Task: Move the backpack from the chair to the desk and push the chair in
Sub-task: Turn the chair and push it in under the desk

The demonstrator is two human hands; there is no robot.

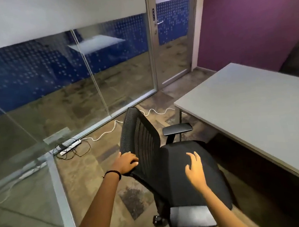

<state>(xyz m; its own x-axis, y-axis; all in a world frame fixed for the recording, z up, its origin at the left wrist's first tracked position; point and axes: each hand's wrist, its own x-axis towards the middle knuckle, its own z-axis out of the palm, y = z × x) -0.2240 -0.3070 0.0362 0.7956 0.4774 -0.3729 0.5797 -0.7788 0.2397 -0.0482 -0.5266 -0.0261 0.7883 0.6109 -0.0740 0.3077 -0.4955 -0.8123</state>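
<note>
A black office chair [169, 166] with a mesh back stands on the carpet left of the grey desk [253, 108], its seat bare. My left hand [128, 163] rests on the near top corner of the mesh backrest, fingers curled over its edge. My right hand [194, 169] hovers over the seat with fingers spread, holding nothing. No backpack is in view; a dark shape at the far right edge is too cut off to identify.
A glass partition [61, 85] runs along the left, with a glass door [171, 39] behind. A white power strip [70, 147] and cables lie on the floor by the glass. The purple wall [254, 22] stands behind the desk.
</note>
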